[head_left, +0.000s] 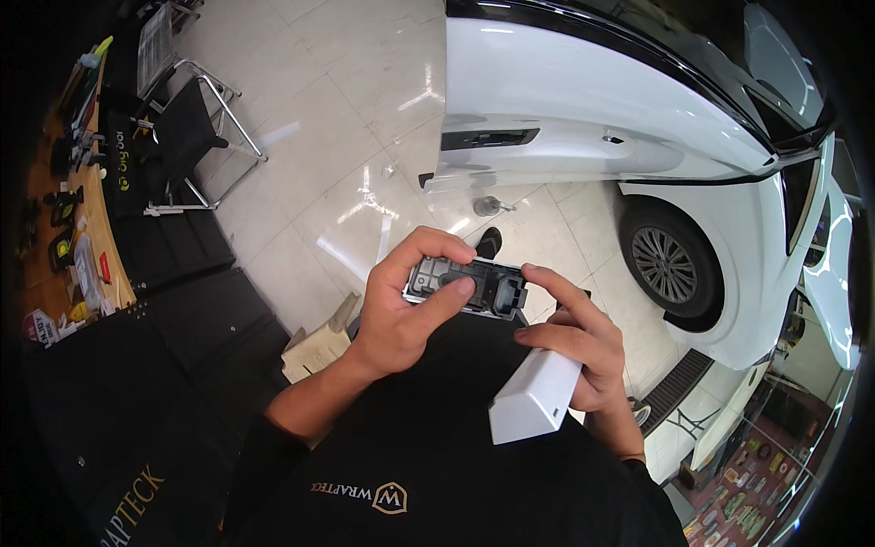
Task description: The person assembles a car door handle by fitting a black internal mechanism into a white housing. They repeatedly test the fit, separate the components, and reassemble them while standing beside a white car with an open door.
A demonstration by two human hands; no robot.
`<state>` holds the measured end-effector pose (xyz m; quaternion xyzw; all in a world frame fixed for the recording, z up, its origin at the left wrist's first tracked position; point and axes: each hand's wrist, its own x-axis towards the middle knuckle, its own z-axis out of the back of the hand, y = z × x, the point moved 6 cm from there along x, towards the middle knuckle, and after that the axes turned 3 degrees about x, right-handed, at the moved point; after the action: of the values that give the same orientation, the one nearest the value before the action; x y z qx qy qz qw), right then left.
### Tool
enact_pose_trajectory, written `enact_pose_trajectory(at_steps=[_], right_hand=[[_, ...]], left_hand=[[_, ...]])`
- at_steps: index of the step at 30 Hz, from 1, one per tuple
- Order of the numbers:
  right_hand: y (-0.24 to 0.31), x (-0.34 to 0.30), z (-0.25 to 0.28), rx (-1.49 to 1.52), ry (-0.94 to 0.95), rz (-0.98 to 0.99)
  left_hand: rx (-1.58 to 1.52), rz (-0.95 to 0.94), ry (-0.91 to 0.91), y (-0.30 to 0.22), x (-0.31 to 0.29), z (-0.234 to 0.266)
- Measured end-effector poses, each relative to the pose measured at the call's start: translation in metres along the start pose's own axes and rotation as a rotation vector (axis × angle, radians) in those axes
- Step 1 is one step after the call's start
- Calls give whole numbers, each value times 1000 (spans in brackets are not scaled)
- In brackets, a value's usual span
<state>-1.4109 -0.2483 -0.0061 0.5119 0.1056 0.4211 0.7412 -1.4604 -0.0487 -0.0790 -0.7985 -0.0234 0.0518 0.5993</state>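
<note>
Held in front of my black shirt, a small dark plastic housing (488,288) with moulded ribs and a square recess at its right end lies in my left hand (398,305). My left thumb presses on its face and the fingers curl round its far side. My right hand (583,342) grips a white, glossy, wedge-shaped cap (536,395) with a small dark slot near one end. The right index fingertip touches or nearly touches the housing's right corner. The fingers hide part of both pieces.
A white car with an opened door (565,91) stands at the right, its front wheel (670,264) beyond my right hand. A spray bottle (489,206) is on the tiled floor. At left are a folding chair (190,132), a cluttered wooden workbench (96,219) and a beige stool (319,346).
</note>
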Motion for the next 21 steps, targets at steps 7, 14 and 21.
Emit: enact_pose_trajectory(at_steps=[7, 14, 21], right_hand=[[3, -8, -2, -108, -26, 46], [12, -12, -2, -154, -20, 77], [15, -13, -2, -180, -43, 90]], left_hand=[[-336, 199, 21, 11, -3, -3], [-633, 380, 22, 19, -6, -10], [-568, 385, 40, 15, -13, -14]])
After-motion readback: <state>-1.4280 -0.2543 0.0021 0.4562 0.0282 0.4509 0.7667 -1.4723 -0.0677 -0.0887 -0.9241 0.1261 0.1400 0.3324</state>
